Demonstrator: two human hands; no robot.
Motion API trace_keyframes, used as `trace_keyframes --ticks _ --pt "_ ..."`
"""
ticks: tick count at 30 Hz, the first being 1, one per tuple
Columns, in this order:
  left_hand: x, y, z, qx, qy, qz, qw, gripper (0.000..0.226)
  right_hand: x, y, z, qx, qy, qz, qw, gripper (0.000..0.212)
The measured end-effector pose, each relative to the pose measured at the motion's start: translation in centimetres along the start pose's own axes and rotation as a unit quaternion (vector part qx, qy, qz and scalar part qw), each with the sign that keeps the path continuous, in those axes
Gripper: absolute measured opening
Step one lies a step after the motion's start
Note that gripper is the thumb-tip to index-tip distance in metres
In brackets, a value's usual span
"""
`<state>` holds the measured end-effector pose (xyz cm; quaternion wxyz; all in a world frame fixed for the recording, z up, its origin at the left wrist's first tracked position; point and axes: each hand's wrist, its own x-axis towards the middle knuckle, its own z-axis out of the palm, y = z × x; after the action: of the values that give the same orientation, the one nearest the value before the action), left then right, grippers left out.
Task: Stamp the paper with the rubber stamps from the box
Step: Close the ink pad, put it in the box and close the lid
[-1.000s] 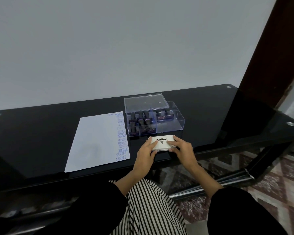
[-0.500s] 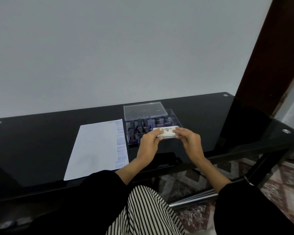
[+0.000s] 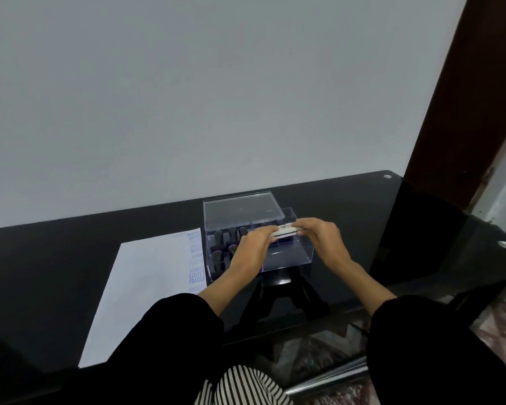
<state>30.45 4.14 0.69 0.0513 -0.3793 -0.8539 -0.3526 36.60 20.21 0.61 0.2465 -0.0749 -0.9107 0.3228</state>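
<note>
A white ink pad case (image 3: pixel 285 230) is held level between both hands, above the right compartment of the clear plastic box (image 3: pixel 292 260). My left hand (image 3: pixel 253 248) grips its left end and my right hand (image 3: pixel 322 238) grips its right end. Several dark rubber stamps (image 3: pixel 221 249) stand in the box's left part, partly hidden by my left hand. The white paper (image 3: pixel 146 287) lies left of the box, with blue stamped words down its right edge.
The box's clear lid (image 3: pixel 241 211) lies just behind the box on the black glass table (image 3: pixel 56 273). A grey wall rises behind the table. A dark door frame (image 3: pixel 462 112) stands at the right, and patterned floor shows below.
Both hands lifted the ink pad case off the table's front edge and carried it away from me, over the box. The view tilted upward.
</note>
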Motion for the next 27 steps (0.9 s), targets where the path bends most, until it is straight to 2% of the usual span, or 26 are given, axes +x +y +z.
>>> trace_keyframes --ticks 5,9,13,18,23,27 --pt "1.6 -2.1 1.0 0.092 -0.026 0.041 0.995 0.034 1.1 1.8 0.6 -0.047 -0.051 -0.003 0.998 0.025" --pt "2.4 -4.0 1.5 0.166 -0.053 0.077 0.982 0.035 1.6 2.1 0.8 -0.160 -0.083 -0.070 0.981 0.031" --pt "2.7 -4.6 1.6 0.204 -0.025 0.111 0.972 0.032 2.0 1.7 0.6 -0.202 -0.081 -0.093 0.972 0.029" --pt "2.8 -4.9 1.7 0.281 0.003 0.170 0.945 0.017 2.0 1.9 0.8 -0.216 -0.095 -0.100 0.967 0.026" --pt "2.5 -5.2 2.0 0.267 -0.005 0.165 0.950 0.016 2.4 2.2 1.2 -0.237 -0.140 -0.077 0.958 0.026" --pt "2.5 -4.5 1.7 0.218 -0.046 0.096 0.970 0.031 2.8 2.4 1.3 -0.223 -0.168 -0.053 0.959 0.029"
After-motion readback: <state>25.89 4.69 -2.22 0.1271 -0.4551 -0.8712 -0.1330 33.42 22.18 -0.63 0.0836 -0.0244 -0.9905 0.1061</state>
